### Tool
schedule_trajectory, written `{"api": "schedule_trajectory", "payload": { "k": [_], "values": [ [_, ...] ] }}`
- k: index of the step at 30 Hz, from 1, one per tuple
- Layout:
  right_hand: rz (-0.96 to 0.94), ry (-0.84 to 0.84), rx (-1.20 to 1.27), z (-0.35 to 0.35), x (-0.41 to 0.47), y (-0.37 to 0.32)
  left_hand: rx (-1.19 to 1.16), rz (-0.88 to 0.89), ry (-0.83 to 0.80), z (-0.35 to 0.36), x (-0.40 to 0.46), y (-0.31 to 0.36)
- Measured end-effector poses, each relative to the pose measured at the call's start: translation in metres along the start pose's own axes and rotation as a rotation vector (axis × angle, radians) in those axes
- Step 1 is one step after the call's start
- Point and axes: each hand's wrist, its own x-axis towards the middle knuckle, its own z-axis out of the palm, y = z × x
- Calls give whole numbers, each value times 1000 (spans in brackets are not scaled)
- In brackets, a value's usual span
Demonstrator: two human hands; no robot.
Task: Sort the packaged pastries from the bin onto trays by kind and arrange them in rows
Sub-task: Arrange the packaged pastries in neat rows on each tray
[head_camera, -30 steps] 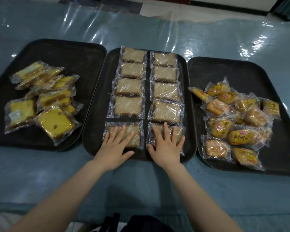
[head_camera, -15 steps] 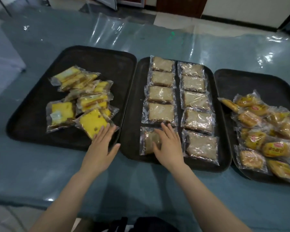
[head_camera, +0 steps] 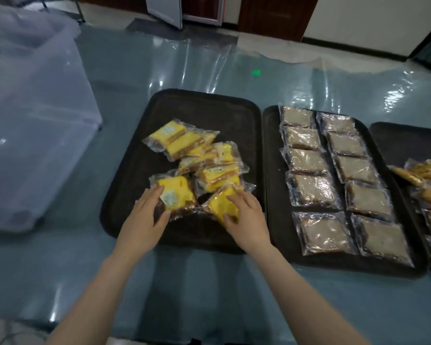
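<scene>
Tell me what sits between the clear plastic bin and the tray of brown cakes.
In the head view, the tray of heaped yellow cakes sits between them, with both hands on its nearest packets.

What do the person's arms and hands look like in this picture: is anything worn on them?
Both forearms are bare as far as the frame shows, with no sleeves. The left hand and right hand wear no gloves, and no rings, watch or bracelet are visible. Nails look short.
</scene>
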Motion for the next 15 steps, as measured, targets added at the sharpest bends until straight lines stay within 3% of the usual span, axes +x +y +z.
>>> {"api": "schedule_trajectory", "payload": {
  "k": [4, 7, 15],
  "values": [
    [174, -83, -156, 0, 15, -8, -38, -10, -15, -14, 22, -12],
    [210, -45, -152, -4, 23, -13, -72, -47, -17, -17, 38, -16],
    [-63, 237, -95, -19, 62, -24, -136, -56, -79, -17, 96, -23]
  ]
}}
